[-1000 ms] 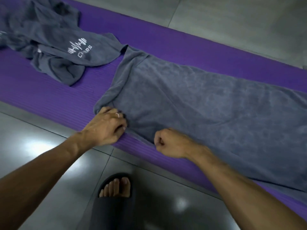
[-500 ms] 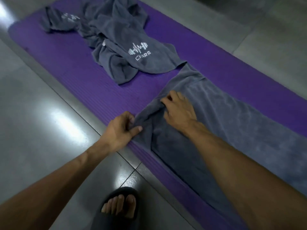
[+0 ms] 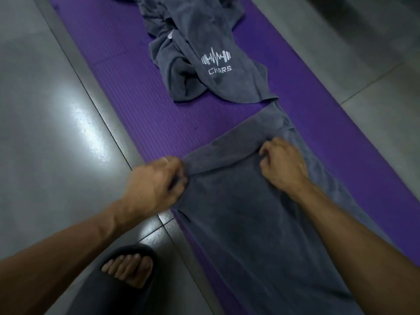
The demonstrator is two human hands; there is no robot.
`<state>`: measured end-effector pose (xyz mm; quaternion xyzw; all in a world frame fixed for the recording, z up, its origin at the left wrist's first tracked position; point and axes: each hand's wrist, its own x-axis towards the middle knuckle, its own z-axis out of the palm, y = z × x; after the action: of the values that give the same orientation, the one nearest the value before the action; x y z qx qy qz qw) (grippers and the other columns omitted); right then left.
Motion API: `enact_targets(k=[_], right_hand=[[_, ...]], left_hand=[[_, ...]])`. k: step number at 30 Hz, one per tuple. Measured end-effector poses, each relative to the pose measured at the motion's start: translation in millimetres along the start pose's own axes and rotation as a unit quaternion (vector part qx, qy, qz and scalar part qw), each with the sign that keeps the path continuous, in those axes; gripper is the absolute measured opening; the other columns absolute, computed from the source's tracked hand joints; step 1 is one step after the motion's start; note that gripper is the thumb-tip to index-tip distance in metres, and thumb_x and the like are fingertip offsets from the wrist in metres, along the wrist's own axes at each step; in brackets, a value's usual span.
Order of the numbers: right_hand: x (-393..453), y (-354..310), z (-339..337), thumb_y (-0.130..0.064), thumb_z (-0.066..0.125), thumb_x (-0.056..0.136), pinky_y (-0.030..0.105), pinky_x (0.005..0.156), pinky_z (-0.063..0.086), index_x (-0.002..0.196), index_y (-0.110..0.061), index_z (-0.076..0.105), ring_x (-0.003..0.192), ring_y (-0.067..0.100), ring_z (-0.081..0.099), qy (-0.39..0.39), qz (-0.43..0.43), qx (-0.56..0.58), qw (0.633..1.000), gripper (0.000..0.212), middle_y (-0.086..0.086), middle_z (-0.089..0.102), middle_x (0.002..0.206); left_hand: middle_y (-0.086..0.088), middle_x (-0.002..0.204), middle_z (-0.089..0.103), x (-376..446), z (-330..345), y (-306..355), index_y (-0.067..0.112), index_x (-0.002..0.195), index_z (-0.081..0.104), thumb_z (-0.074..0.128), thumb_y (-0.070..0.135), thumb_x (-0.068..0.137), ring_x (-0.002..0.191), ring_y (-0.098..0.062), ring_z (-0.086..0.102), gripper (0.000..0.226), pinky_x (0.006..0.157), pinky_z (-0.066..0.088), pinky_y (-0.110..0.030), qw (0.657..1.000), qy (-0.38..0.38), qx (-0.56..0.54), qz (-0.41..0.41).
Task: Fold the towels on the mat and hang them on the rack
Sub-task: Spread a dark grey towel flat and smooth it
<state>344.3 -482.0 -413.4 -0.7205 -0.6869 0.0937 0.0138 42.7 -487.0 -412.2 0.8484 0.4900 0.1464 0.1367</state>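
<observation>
Purple mat runs near to far with the grey towel laid along it, and now left hand and right hand have shifted to both pinch its far end, so the fold's starting, while the crumpled towel waits farther off.

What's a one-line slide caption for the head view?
Both hands, left and right, grip a grey towel's folded end on a purple mat.

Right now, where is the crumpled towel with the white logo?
In the head view the logo towel lies bunched at the top centre on the purple mat, just beyond the spread towel that both hands grip.
</observation>
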Motion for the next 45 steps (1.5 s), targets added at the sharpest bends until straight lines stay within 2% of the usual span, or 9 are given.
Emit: enact_targets(k=[7, 17, 22, 27, 29, 32, 36, 40, 45], right_hand=[[35.1, 4.8, 14.7, -0.014, 0.056, 0.083, 0.045, 0.088, 0.045, 0.134, -0.015, 0.050, 0.110, 0.034, 0.050, -0.013, -0.016, -0.010, 1.000, 0.052, 0.012, 0.050, 0.124], [55.6, 15.3, 8.5, -0.008, 0.061, 0.082, 0.048, 0.073, 0.048, 0.093, -0.002, 0.066, 0.086, 0.040, 0.060, 0.025, -0.072, -0.075, 0.994, 0.013, 0.021, 0.059, 0.095], [49.3, 31.9, -10.2, -0.017, 0.059, 0.085, 0.046, 0.086, 0.046, 0.097, -0.006, 0.065, 0.102, 0.039, 0.055, 0.059, 0.076, 0.020, 0.995, 0.017, 0.020, 0.060, 0.106], [108.3, 35.0, -13.5, -0.026, 0.056, 0.093, 0.042, 0.094, 0.044, 0.104, -0.007, 0.061, 0.117, 0.038, 0.052, 0.001, 0.254, 0.132, 0.958, 0.023, 0.021, 0.059, 0.121], [122.3, 41.8, -10.0, -0.016, 0.058, 0.089, 0.034, 0.087, 0.046, 0.083, -0.014, 0.061, 0.108, 0.034, 0.060, -0.015, 0.295, 0.193, 0.936, 0.007, 0.017, 0.066, 0.108], [137.7, 55.0, -21.9, -0.015, 0.058, 0.089, 0.031, 0.088, 0.046, 0.102, -0.011, 0.066, 0.108, 0.029, 0.061, 0.054, 0.345, 0.265, 0.899, 0.015, 0.013, 0.066, 0.112], [173.5, 65.1, -32.7, -0.017, 0.061, 0.090, 0.032, 0.094, 0.044, 0.110, -0.007, 0.064, 0.110, 0.030, 0.060, 0.081, 0.326, 0.250, 0.908, 0.022, 0.014, 0.066, 0.114], [172.2, 62.8, -26.2, -0.031, 0.063, 0.089, 0.039, 0.102, 0.042, 0.119, -0.010, 0.055, 0.121, 0.033, 0.051, 0.057, 0.324, 0.172, 0.929, 0.038, 0.015, 0.056, 0.128], [105.2, 49.3, -17.8, -0.013, 0.059, 0.079, 0.046, 0.085, 0.038, 0.103, -0.009, 0.063, 0.105, 0.038, 0.049, 0.114, 0.130, -0.020, 0.985, 0.024, 0.017, 0.057, 0.108]], left_hand=[[0.001, 0.115, 0.060, 20.3, 17.2, 19.3, 0.022, 0.120, 0.049, 0.049, 0.047, 0.090, 0.103, -0.021, 0.062, 0.039, 0.070, 0.051, -0.035, 0.978, -0.151, 0.119, -0.079], [0.012, 0.099, 0.061, 10.1, 16.4, 3.8, 0.030, 0.095, 0.067, 0.047, 0.036, 0.075, 0.095, -0.011, 0.060, 0.029, 0.072, 0.047, -0.025, 0.970, -0.235, -0.054, 0.006], [0.001, 0.099, 0.059, 14.5, 19.6, 7.2, 0.023, 0.106, 0.065, 0.044, 0.035, 0.090, 0.092, -0.022, 0.057, 0.028, 0.068, 0.050, -0.035, 0.996, -0.070, 0.000, -0.058], [-0.010, 0.109, 0.058, 42.4, 24.3, 4.1, 0.014, 0.106, 0.063, 0.053, 0.041, 0.089, 0.102, -0.030, 0.051, 0.034, 0.081, 0.041, -0.042, 0.971, -0.151, 0.121, -0.140], [-0.007, 0.099, 0.059, 42.0, 24.9, 7.5, 0.015, 0.100, 0.057, 0.046, 0.038, 0.095, 0.096, -0.027, 0.052, 0.026, 0.079, 0.039, -0.039, 0.979, -0.131, 0.067, -0.139], [0.008, 0.062, 0.042, 42.4, 17.1, 10.0, 0.017, 0.098, 0.038, 0.034, 0.036, 0.101, 0.065, -0.023, 0.056, 0.020, 0.060, 0.034, -0.030, 0.982, -0.102, -0.034, -0.158], [0.009, 0.066, 0.043, 65.9, 13.8, 6.6, 0.022, 0.108, 0.031, 0.025, 0.047, 0.101, 0.078, -0.030, 0.065, 0.027, 0.063, 0.036, -0.032, 0.977, -0.136, -0.033, -0.159], [-0.006, 0.111, 0.056, 83.2, 21.7, -7.2, 0.016, 0.126, 0.039, 0.034, 0.052, 0.095, 0.092, -0.030, 0.061, 0.048, 0.062, 0.044, -0.038, 0.983, -0.114, 0.068, -0.129], [-0.003, 0.096, 0.058, 74.2, 41.7, 14.5, 0.018, 0.098, 0.061, 0.046, 0.046, 0.081, 0.082, -0.024, 0.055, 0.036, 0.064, 0.050, -0.037, 0.995, -0.067, 0.047, 0.061]])
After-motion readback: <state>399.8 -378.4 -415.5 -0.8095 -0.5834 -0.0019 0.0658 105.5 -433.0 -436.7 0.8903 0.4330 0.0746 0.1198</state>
